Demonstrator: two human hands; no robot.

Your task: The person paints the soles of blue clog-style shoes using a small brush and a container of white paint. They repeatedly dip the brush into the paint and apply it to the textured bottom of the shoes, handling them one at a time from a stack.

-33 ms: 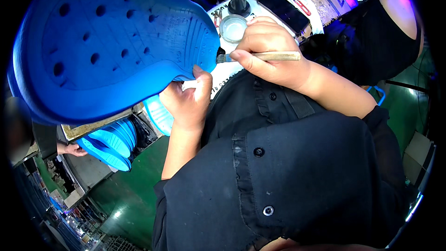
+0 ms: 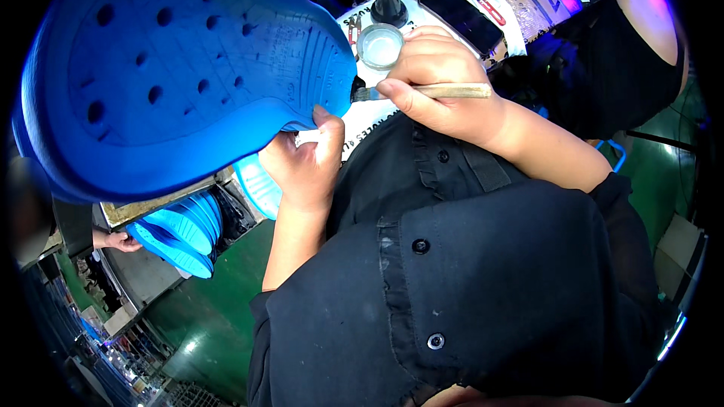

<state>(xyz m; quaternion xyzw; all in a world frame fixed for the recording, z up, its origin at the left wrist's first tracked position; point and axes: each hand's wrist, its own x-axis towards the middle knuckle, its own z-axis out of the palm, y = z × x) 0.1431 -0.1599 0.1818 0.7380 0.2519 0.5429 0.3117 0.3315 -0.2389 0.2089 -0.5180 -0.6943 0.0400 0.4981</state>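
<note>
A: Left hand (image 2: 305, 162) grips one blue clog (image 2: 181, 68) by its heel edge, sole up, raised over the counter (image 2: 362, 117). Right hand (image 2: 437, 83) pinches one brush (image 2: 430, 91), bristles at the sole's rim.

B: One glue dish (image 2: 379, 45) just behind, one black nozzle bottle (image 2: 388, 4) beyond. Nothing's shifted since the earlier frame.

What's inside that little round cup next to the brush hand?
The small round cup holds a pale, whitish liquid or paste, beside the right hand gripping the brush. Its depth cannot be seen.
</note>
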